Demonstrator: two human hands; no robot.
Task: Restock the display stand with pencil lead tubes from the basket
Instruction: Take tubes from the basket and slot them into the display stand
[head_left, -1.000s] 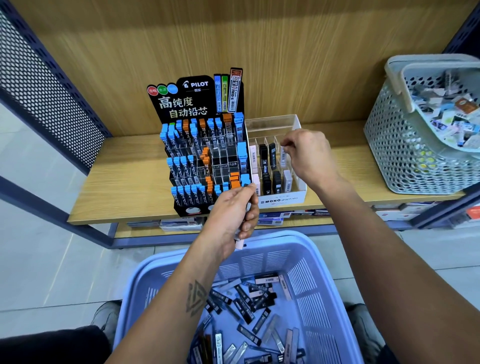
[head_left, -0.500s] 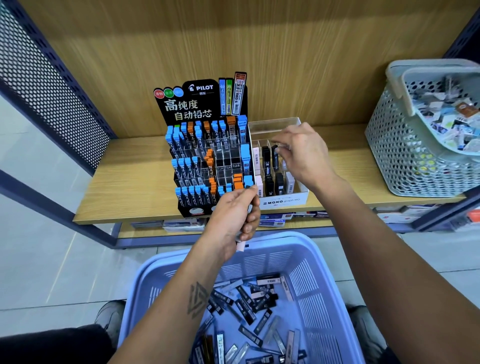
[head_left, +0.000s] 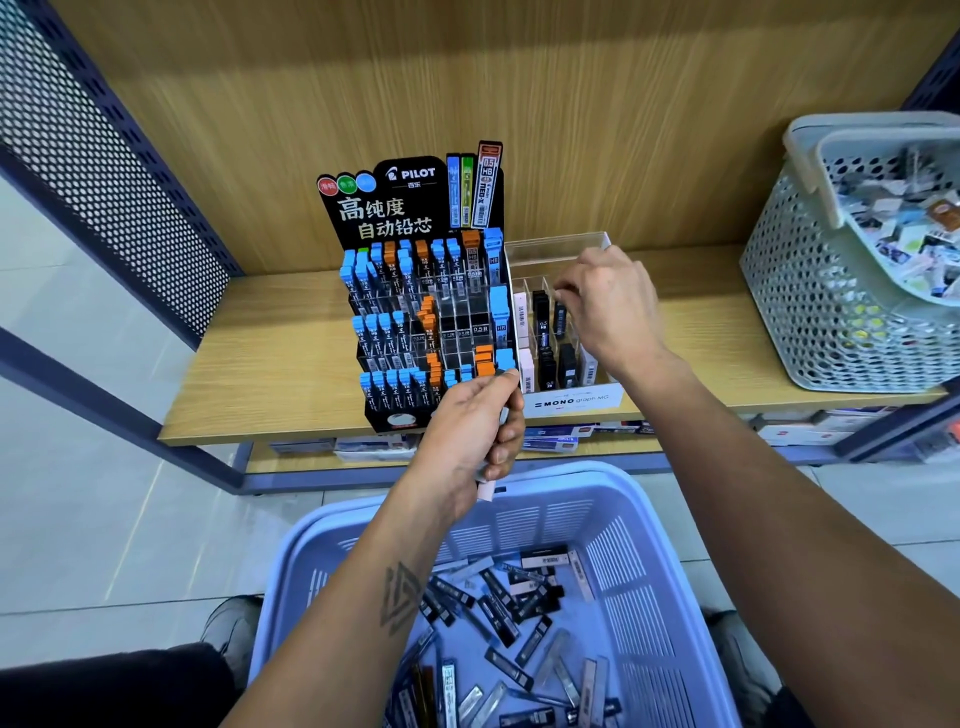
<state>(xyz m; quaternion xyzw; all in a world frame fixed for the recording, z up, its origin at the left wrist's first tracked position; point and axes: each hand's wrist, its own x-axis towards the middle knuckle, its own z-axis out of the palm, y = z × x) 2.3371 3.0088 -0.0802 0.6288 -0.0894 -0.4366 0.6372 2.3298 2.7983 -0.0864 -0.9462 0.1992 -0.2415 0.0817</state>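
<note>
Clear stand (head_left: 558, 244) on the shelf: right hand (head_left: 610, 306) pinches a tube over a far slot; left hand (head_left: 470, 431) grips spare tubes (head_left: 485, 486) above the blue basket (head_left: 649, 525). Crowded slots risk misfiling.

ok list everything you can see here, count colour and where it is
pilot display stand: one, black, on the shelf, left of the clear box
clear mono box: one, white front, right of the stand
wooden shelf: one, light wood
blue basket: one, near the person, holding many loose lead tubes
grey basket: one, right end of shelf, mixed items
left hand: holds several tubes before the stand
right hand: over the clear box, fingertips pinched; what they hold is unclear
</note>
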